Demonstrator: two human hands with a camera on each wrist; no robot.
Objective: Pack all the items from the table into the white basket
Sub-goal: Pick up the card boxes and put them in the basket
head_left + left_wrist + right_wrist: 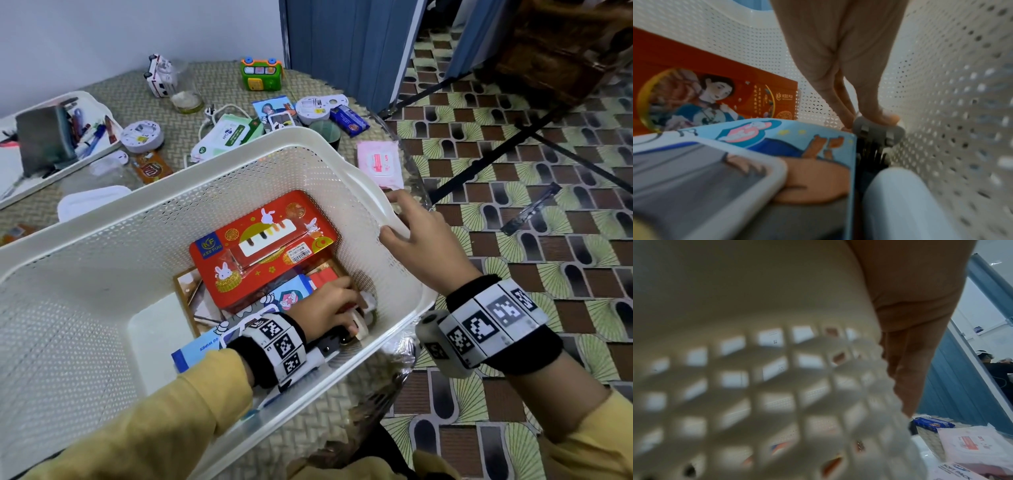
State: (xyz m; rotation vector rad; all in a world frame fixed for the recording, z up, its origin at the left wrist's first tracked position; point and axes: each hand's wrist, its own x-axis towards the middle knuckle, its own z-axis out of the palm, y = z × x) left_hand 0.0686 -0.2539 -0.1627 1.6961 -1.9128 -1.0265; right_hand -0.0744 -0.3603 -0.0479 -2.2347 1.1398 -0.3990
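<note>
Right hand [416, 236] grips the white basket [239, 161] by its rim, likely steadying it. Left hand [329, 305] is down in the near corner, fingers closed on a small grey clip-like item [877, 131], hard to identify. Inside: red mooncake tin [262, 246], blue wipes pack [789, 139]. Pink wipes pack [378, 161] remains on the table.
</note>
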